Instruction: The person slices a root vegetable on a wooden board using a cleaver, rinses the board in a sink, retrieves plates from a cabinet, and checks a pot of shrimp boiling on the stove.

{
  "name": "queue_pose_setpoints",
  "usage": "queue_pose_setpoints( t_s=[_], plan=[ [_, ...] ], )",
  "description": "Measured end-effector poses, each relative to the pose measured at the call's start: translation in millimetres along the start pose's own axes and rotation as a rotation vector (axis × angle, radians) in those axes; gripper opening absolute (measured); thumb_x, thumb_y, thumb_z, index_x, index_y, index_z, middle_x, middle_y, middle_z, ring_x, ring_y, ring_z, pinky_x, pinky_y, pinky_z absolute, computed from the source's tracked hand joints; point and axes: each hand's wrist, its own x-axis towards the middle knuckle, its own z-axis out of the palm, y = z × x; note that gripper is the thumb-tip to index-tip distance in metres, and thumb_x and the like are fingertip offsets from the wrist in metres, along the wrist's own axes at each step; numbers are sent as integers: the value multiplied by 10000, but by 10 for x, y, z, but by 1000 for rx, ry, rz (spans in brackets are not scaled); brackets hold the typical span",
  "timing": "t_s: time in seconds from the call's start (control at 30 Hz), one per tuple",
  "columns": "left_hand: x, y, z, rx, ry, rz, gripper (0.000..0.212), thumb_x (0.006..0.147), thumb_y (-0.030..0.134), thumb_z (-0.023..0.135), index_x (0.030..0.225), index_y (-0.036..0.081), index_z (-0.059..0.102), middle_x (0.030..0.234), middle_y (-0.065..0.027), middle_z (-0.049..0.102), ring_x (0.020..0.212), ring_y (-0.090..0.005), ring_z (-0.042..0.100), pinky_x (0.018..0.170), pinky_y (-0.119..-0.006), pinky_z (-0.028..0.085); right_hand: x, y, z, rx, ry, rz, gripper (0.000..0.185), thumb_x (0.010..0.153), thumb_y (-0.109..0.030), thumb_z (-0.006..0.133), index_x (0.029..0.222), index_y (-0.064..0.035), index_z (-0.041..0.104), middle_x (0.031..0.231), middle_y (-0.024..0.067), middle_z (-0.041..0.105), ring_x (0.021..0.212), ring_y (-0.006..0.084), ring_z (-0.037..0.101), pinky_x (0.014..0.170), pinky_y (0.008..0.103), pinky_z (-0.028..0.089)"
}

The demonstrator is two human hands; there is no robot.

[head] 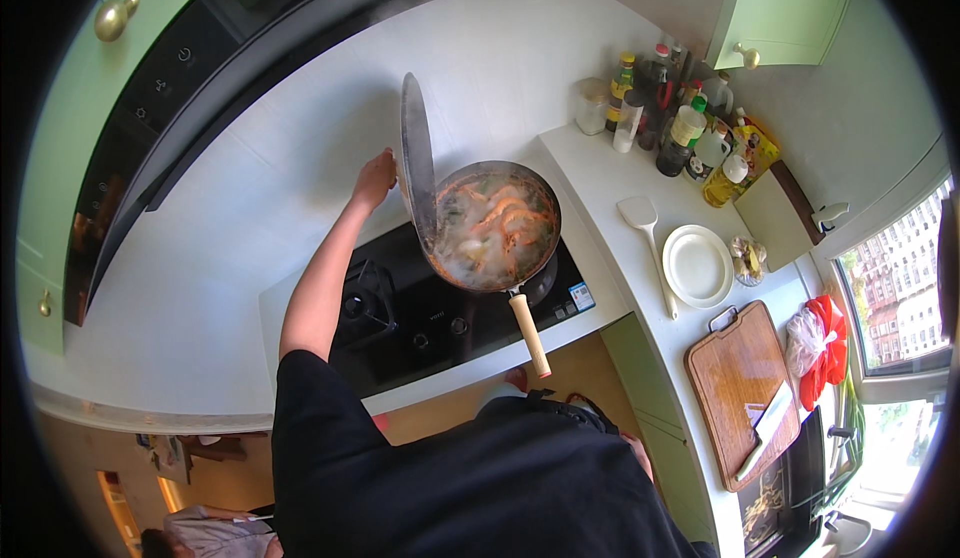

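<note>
My left hand (376, 181) grips the far side of a pan lid (417, 153), which stands tilted on edge at the left rim of a frying pan (559, 217). Steam rises from the pan, where several orange-red shrimp (506, 213) lie in bubbling liquid with bits of green. The pan sits on a black glass gas hob (442, 325), its pale wooden handle (531, 337) pointing towards me. My right hand (639, 456) hangs low beside my hip, mostly hidden by my black shirt, and its fingers cannot be made out.
A white spatula (651, 247), a white plate (697, 266) and a wooden cutting board (720, 378) with a knife (768, 427) lie on the right counter. Sauce bottles (681, 134) crowd its back corner. A range hood (225, 33) overhangs at upper left. Another person (217, 532) is at lower left.
</note>
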Motion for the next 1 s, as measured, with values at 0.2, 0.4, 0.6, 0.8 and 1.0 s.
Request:
queue_pose_setpoints(
  t_s=[0.2, 0.4, 0.6, 0.8, 1.0],
  plan=[
    [-24, -128, -50, 219, 33, 281, 503, 896, 395, 260, 651, 6, 465, 540, -80, 480, 531, -190, 464, 569, -336, 364, -90, -88, 51, 18, 17, 48, 244, 763, -189, 541, 931, -37, 629, 937, 85, 625, 921, 199, 560, 809, 289, 427],
    [28, -76, 46, 137, -31, 362, 503, 902, 393, 262, 683, -2, 482, 561, -89, 487, 542, -187, 467, 577, -329, 371, -130, -186, 68, 12, 23, 44, 236, 763, -176, 540, 923, -28, 632, 930, 84, 629, 913, 195, 563, 798, 286, 428],
    [-89, 92, -9, 57, -77, 231, 425, 900, 341, 291, 734, 4, 489, 607, -122, 503, 561, -206, 498, 575, -334, 390, -420, -609, 157, -107, 36, 19, 258, 793, -188, 500, 948, -23, 625, 922, 91, 627, 885, 188, 564, 789, 278, 427],
    [-83, 134, -1, 285, -82, 412, 237, 877, 229, 321, 871, 26, 444, 700, -147, 541, 587, -247, 537, 558, -347, 422, -210, -341, 103, -68, 1, 48, 275, 807, -195, 479, 969, -22, 619, 900, 81, 623, 825, 172, 561, 745, 271, 433],
    [-16, 93, 74, 151, -92, 161, 290, 882, 255, 328, 804, 19, 477, 654, -167, 542, 609, -292, 543, 571, -388, 408, -284, -393, 121, -11, 24, 24, 259, 805, -179, 485, 960, -22, 620, 891, 64, 620, 771, 158, 558, 707, 266, 436]
  ],
)
